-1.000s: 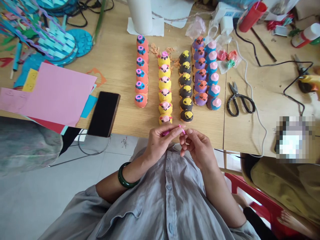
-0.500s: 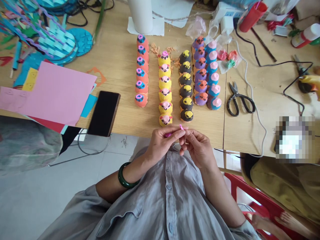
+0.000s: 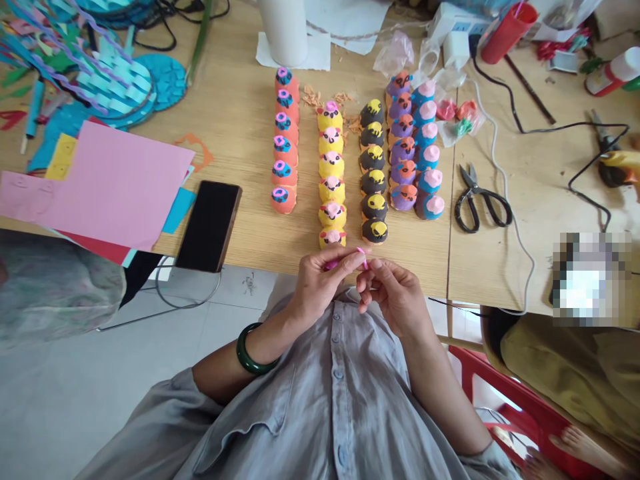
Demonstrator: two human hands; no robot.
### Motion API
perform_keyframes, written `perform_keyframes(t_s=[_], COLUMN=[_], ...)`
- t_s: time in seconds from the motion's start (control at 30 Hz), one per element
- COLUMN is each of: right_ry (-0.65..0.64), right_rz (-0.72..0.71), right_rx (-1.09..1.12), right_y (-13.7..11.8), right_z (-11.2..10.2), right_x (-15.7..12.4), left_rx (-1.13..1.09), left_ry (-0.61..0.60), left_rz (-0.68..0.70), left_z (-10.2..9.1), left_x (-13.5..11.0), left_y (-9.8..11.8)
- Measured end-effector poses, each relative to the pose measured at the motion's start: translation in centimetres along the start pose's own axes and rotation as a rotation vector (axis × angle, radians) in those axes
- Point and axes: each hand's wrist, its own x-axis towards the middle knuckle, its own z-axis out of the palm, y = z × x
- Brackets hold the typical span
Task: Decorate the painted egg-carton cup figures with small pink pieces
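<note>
At the table's front edge my left hand (image 3: 320, 283) is closed, with a bright pink lump (image 3: 331, 265) that looks like modelling clay partly hidden in its fingers. A thin pink clay strip (image 3: 363, 257) shows between its thumb and forefinger. My right hand (image 3: 400, 297) is closed too, its thumb and forefinger pinching the strip's lower end. Just beyond my hands runs a row of yellow clay-covered domes (image 3: 332, 190) with pink tops. Beside it are rows of black domes (image 3: 374, 183), orange domes (image 3: 285, 173), purple domes (image 3: 403, 167) and blue domes (image 3: 429, 157).
A phone (image 3: 207, 227) and pink paper (image 3: 125, 180) lie to the left, near blue woven paper crafts (image 3: 115, 83). Black-handled scissors (image 3: 483, 203) and cables (image 3: 495, 147) are on the right. Seated people's legs show at both sides; a white roll (image 3: 283, 33) stands behind.
The pink strip now slants down to the right between my hands, with more of it showing. My fingertips have drawn slightly apart, the left hand shifting a little left.
</note>
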Motion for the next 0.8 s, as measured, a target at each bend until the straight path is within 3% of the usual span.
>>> perform_keyframes(t_s=[0.2,0.37,0.67,0.8], right_ry=[0.035,0.039,0.023,0.03], right_rz=[-0.027,-0.045,-0.008,-0.026], right_rx=[-0.004,0.009,-0.005,0.026], right_y=[0.24,0.2,0.27,0.2], right_z=[0.08,0.02,0.17,0.08], right_x=[-0.11,-0.1,-0.03,0.02], left_rx=[-0.047,-0.094,-0.016,-0.093], left_ry=[0.006,-0.103,-0.004,-0.137], left_rz=[-0.102,-0.168,-0.098,-0.141], left_z=[-0.18,-0.21,-0.16,-0.11], left_x=[0.05,0.07,0.09,-0.06], left_y=[-0.64,-0.56,-0.28,0.19])
